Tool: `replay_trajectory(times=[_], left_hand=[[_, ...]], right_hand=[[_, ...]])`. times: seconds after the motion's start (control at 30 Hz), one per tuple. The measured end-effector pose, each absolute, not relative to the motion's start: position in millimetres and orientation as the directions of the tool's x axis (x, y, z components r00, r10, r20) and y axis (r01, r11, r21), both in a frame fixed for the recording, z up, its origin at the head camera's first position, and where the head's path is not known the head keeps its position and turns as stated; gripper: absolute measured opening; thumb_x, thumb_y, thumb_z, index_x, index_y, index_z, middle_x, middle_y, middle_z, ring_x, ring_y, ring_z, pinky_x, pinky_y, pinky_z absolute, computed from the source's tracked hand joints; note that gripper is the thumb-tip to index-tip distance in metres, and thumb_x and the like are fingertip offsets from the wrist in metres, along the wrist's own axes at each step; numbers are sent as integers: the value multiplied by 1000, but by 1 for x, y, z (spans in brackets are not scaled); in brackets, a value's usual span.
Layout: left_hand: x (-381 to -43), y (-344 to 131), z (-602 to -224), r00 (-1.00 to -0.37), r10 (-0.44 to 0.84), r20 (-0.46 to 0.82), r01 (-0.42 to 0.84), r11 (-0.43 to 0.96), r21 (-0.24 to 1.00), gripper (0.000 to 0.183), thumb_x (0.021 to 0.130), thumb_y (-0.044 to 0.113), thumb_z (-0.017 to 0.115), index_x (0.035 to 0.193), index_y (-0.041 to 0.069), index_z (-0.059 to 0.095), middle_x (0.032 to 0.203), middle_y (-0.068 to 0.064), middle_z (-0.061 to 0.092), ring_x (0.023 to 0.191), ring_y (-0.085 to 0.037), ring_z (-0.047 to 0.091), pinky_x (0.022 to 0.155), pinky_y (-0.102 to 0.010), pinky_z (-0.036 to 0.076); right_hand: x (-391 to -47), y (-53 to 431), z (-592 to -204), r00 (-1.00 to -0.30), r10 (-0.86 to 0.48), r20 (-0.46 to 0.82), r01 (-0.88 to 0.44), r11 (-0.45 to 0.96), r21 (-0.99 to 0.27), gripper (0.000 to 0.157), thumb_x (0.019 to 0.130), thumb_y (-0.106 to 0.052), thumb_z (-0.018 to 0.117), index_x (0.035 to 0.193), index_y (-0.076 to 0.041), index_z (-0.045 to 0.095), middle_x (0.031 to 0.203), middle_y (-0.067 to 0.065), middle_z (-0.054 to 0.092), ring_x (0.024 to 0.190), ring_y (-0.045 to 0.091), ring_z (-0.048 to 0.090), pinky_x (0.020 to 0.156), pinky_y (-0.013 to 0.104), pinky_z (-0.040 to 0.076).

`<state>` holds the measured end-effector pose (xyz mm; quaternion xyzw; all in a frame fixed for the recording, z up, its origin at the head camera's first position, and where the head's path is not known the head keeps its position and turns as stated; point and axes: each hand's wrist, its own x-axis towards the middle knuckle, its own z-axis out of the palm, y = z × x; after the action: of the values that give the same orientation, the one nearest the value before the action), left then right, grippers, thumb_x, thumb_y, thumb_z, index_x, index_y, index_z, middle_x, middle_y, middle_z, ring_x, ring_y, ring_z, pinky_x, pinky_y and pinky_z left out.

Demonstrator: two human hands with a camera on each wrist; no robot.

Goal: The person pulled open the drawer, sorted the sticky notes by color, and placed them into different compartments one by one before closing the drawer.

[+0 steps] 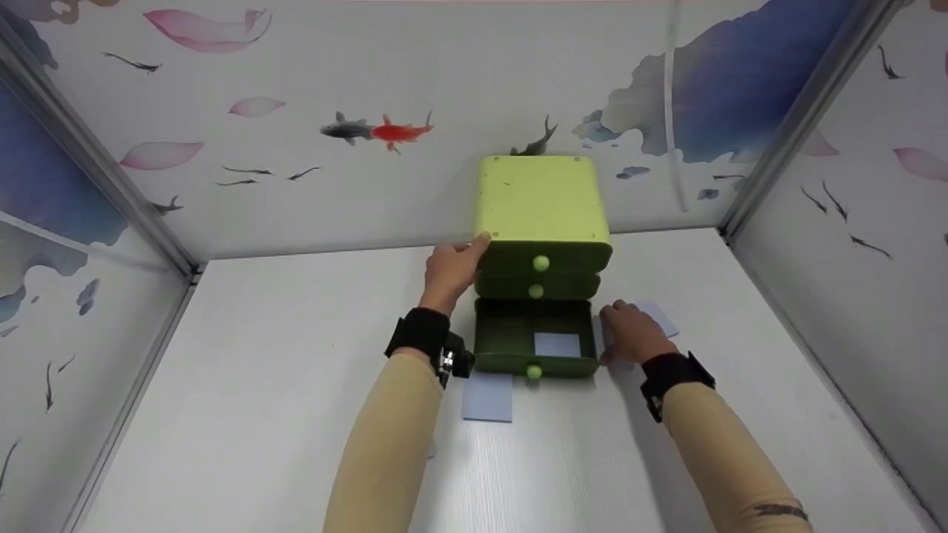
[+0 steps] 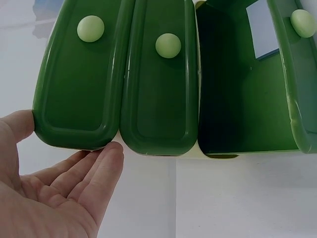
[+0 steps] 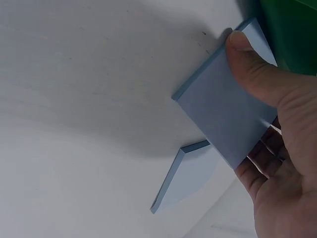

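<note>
A green drawer cabinet (image 1: 544, 200) with a lime top stands against the back wall. Its bottom drawer (image 1: 496, 364) is pulled out, and a thin light-blue pad (image 1: 557, 345) lies inside. With thumb and fingers spread across the cabinet's upper left corner, my left hand (image 1: 450, 270) holds it. Right of the drawer, my right hand (image 1: 635, 333) pinches another light-blue pad (image 3: 218, 104) between thumb and fingers, seen closely in the right wrist view. A further pad (image 3: 190, 176) lies on the table just past it. The upper two drawers are pushed in, each with a round knob (image 2: 90, 29).
On the white table (image 1: 281, 385), one more light-blue pad (image 1: 487, 398) lies in front of the open drawer's left part. Printed panels (image 1: 415, 66) with metal corner posts (image 1: 807, 118) enclose the table at the back and both sides.
</note>
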<state>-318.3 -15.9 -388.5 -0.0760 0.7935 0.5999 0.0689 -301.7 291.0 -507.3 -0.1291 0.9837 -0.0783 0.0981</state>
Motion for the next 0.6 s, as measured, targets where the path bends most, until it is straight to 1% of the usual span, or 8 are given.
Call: replay_trajectory(times=[0.2,0.27,0.33,0.43,0.6], left_hand=[[-319,-16,-387,-983,-44,-180,-186,270,945,54,92,51,59,118,4,63,114,-10,64,105,-28,65,84,-32,51],[-319,-16,-387,-984,-45,-172,-178,272,946,54,92,51,59,117,3,63,112,-10,64,104,-29,65,82,-32,51],[-319,-16,-387,-985,-45,-169,-175,272,946,55,92,51,59,119,3,63,113,-11,64,105,-28,65,83,-32,51],[-318,-16,-388,-983,-42,-178,-183,270,945,58,92,51,59,124,3,61,118,-11,63,107,-27,65,87,-33,52],[-318,-16,-388,-983,-42,-178,-182,271,945,59,92,51,59,126,2,60,123,-12,62,108,-27,65,90,-34,53]], right_hand=[[-306,294,-504,-952,-261,-158,-227,952,-205,52,78,-8,78,125,4,57,109,21,63,103,37,61,92,51,50],[-307,295,-503,-953,-263,-149,-230,950,-210,46,80,-5,75,123,4,60,108,21,64,103,38,62,91,51,50],[-306,295,-502,-954,-263,-142,-230,950,-210,40,83,-4,72,121,4,62,108,21,66,104,38,62,92,51,50],[-304,296,-501,-956,-258,-139,-227,952,-206,32,86,-2,67,118,2,65,109,21,68,106,38,62,92,51,51],[-303,296,-493,-962,-237,-138,-206,957,-205,25,91,-1,60,115,-1,69,107,18,70,102,36,65,89,51,52]])
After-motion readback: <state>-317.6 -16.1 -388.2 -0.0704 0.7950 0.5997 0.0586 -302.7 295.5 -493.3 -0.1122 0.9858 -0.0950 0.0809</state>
